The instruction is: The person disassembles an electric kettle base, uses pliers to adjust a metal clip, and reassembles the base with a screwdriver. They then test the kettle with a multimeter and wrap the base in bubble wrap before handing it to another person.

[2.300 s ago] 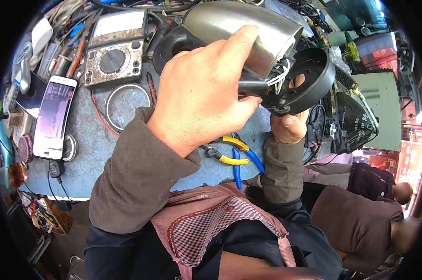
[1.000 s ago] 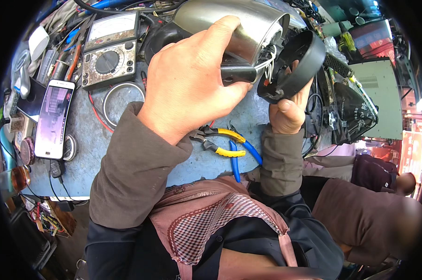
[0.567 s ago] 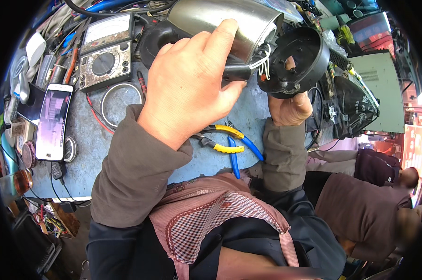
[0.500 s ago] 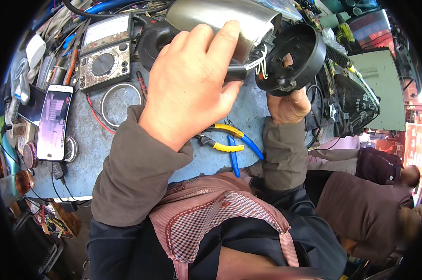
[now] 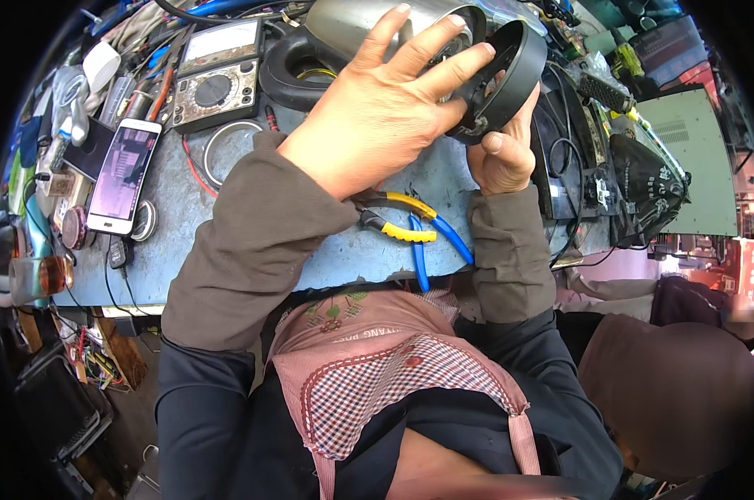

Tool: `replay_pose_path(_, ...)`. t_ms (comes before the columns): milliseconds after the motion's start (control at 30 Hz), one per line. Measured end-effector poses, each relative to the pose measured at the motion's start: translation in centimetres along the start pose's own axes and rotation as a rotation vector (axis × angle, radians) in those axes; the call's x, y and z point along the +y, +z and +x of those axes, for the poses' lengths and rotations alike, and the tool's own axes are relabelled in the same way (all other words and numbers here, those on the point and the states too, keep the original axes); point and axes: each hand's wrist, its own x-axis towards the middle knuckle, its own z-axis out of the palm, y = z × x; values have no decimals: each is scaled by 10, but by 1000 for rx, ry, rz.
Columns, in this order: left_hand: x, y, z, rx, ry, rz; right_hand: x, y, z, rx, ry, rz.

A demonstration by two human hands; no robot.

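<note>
A steel electric kettle (image 5: 352,18) lies on its side at the far edge of the bench, its black handle (image 5: 289,71) toward the left. My right hand (image 5: 506,158) grips the round black base cover (image 5: 517,79) from below, holding it tilted beside the kettle's end. Fingers spread, my left hand (image 5: 385,125) reaches across the kettle's end, with its thumb and fingertips by the cover's rim. That hand hides the wires and most of the gap between kettle and cover. Pliers (image 5: 406,233) with yellow and blue grips lie on the bench below my hands.
An analog multimeter (image 5: 216,87) lies at the left behind a metal ring (image 5: 214,154). A lit phone (image 5: 125,179) rests near the bench's left side. Cables and a black bag (image 5: 644,183) crowd the right. Another person (image 5: 677,383) is at the lower right.
My left hand has shifted right and spread its fingers over the kettle's end. The base cover has turned more edge-on and come closer to the kettle. The view has shifted slightly.
</note>
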Motion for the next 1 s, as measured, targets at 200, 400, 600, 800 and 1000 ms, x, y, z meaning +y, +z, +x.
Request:
replay_pose_path(200, -6, -6, 12, -112, 56, -90, 6, -5, 1, -71, 11, 0)
replay_pose_path(400, -2, -2, 17, -81, 28, -36, 7, -2, 2, -76, 45, 32)
replay_pose_path(600, -3, 6, 12, -37, 20, -33, 9, -10, 0, -69, 96, 52)
replay_pose_path(800, -11, -6, 11, 56, -60, -322, 16, -14, 0, -62, 56, -14)
replay_pose_path(1000, 19, -43, -10, 187, -532, -620, 15, -2, 4, -61, 18, -101)
